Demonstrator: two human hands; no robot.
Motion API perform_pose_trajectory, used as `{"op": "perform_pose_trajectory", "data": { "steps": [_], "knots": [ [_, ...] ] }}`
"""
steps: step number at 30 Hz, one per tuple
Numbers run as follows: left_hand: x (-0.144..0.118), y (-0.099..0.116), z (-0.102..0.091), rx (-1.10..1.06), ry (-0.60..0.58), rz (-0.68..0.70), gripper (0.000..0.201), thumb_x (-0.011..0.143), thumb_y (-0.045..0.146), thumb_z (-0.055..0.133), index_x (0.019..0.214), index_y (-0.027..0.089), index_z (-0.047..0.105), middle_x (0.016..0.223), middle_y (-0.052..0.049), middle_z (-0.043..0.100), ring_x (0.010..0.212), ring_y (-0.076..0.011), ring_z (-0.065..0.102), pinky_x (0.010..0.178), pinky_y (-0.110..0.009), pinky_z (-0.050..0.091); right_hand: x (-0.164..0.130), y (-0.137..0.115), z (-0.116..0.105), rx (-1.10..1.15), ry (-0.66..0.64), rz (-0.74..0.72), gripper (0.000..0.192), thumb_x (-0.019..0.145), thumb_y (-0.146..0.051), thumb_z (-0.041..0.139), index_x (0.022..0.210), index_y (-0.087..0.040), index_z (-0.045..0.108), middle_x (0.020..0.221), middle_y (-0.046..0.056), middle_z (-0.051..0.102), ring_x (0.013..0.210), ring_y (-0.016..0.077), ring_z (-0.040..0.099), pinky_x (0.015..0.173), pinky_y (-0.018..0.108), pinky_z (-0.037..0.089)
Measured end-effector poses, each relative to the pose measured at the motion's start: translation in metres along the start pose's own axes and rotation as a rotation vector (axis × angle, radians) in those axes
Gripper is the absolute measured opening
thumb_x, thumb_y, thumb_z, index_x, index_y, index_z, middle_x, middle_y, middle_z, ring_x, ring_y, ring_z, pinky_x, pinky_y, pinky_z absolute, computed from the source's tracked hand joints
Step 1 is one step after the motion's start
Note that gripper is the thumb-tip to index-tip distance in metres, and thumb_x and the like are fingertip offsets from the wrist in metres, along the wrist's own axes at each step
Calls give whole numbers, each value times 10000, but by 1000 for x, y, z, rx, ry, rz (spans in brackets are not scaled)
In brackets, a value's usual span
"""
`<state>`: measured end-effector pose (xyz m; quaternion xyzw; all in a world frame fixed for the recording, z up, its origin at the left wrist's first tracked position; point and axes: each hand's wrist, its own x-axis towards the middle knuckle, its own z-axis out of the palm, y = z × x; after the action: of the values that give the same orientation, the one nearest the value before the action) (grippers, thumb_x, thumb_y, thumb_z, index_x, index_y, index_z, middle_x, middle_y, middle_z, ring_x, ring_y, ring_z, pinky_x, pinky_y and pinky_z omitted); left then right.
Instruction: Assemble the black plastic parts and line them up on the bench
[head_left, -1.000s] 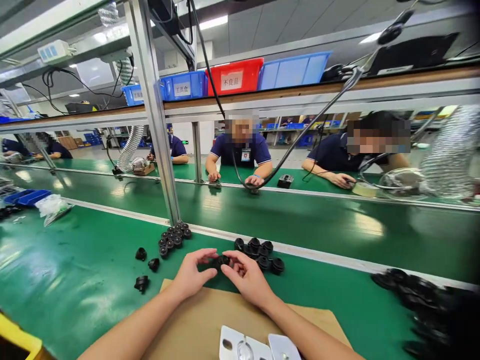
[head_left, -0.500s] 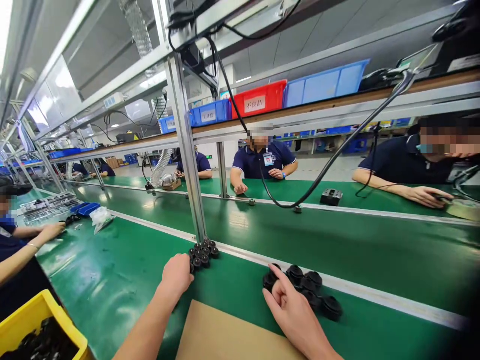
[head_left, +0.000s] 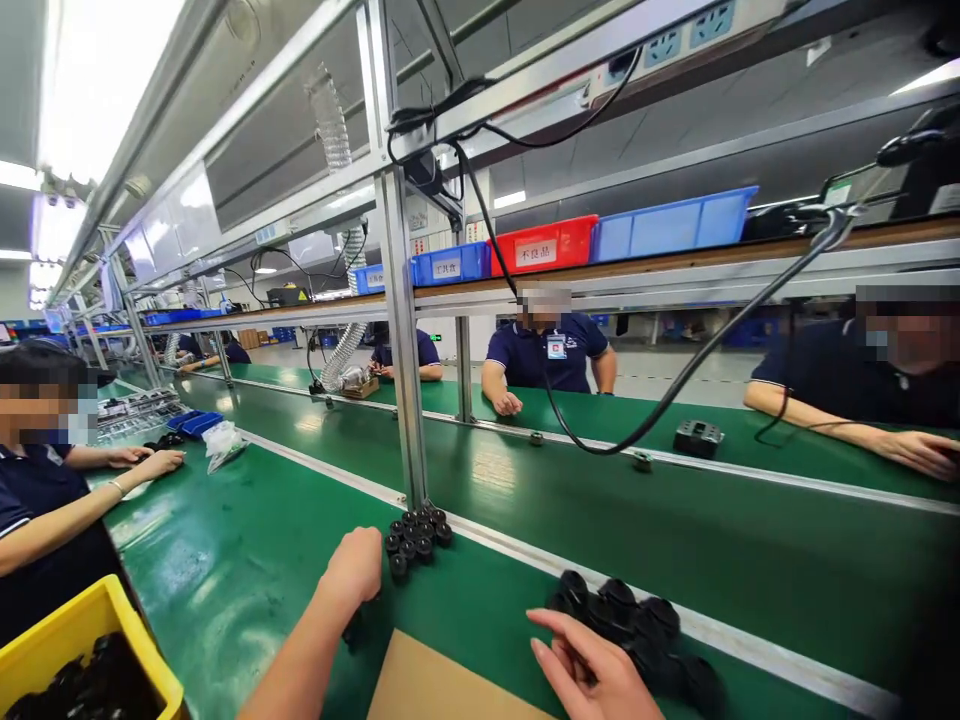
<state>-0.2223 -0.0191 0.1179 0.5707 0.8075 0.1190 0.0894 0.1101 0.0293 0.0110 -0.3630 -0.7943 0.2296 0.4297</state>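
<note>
My left hand [head_left: 358,568] is closed, its back towards me, left of a cluster of small black round parts [head_left: 424,535] at the foot of the post. A black part [head_left: 351,630] shows below its fingers, partly hidden by the hand and wrist. My right hand [head_left: 596,670] is low in the view, with index finger and thumb apart and the other fingers curled. It is just left of a second, blurred group of larger black round parts [head_left: 619,610] and hides some of them. Between my arms lies a brown cardboard sheet [head_left: 442,685].
A yellow bin [head_left: 112,610] of black parts stands at lower left. A metal post [head_left: 403,350] rises from the green table [head_left: 277,540]. A black cable [head_left: 660,415] hangs ahead. Co-workers sit opposite, and one person [head_left: 45,500] works at left.
My view has tilted up and left, so the scene sits lower and further right. My left hand has drawn away from the small cluster; my right hand has moved back from the larger parts.
</note>
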Motion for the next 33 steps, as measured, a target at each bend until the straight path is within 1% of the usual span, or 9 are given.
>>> {"op": "perform_pose_trajectory", "data": {
  "steps": [5,9,13,17,20,22,23,27,33],
  "knots": [
    [-12,14,0,-312,-28,155,283,662,-52,622,800,194,602,888,-89,728,968,-313,730,824,-368,523,-1,-14,-4,31,-127,-48,297,992,-412,601,1186,-244,752,786,41,681,611,180,583,574,299,509],
    [-23,59,40,-671,-276,306,275,734,84,703,955,198,586,1004,-33,732,731,-157,712,602,-224,484,-2,-18,-7,106,-242,-45,423,932,-274,675,1354,-302,660,1132,70,707,645,145,595,598,281,513],
    [-28,90,88,-902,-460,294,379,672,113,762,961,196,531,881,7,694,604,-120,673,570,-222,492,1,-24,-9,141,-292,-73,322,940,-252,674,1257,-291,710,1135,76,707,782,180,649,640,274,514],
    [-30,89,93,-974,-519,273,393,684,126,774,989,198,536,805,29,664,567,-130,639,574,-257,504,2,-27,-10,146,-310,-54,262,928,-268,702,1187,-279,738,1057,63,720,784,186,642,658,280,510],
    [-30,75,66,-718,-235,376,260,757,129,764,962,196,619,945,-31,713,786,-190,694,711,-294,522,2,-24,-8,131,-266,29,275,905,-285,720,1180,-275,739,963,40,719,741,183,629,643,286,494],
    [-25,60,45,-320,70,365,168,850,142,717,993,196,649,1083,-78,718,995,-243,693,882,-338,512,2,-21,-7,134,-229,100,306,903,-316,718,1204,-265,731,857,20,703,695,179,612,616,285,477],
    [-22,53,36,-142,129,302,173,878,154,704,1039,191,653,1159,-102,708,1051,-261,689,917,-348,501,3,-21,-6,140,-219,133,319,902,-331,716,1212,-258,728,808,11,690,673,177,602,607,285,472],
    [-5,27,22,97,33,135,226,838,138,759,1039,169,660,1124,-138,738,1035,-309,725,846,-338,493,5,-20,-5,185,-192,196,319,895,-334,709,1199,-240,721,861,24,711,711,181,621,636,290,515],
    [-4,31,39,62,-55,237,217,829,105,745,1006,184,648,1034,-110,773,996,-305,736,794,-326,487,4,-21,-2,227,-87,180,289,890,-280,693,1174,-232,675,1239,90,673,976,217,664,648,266,559]
  ]
}}
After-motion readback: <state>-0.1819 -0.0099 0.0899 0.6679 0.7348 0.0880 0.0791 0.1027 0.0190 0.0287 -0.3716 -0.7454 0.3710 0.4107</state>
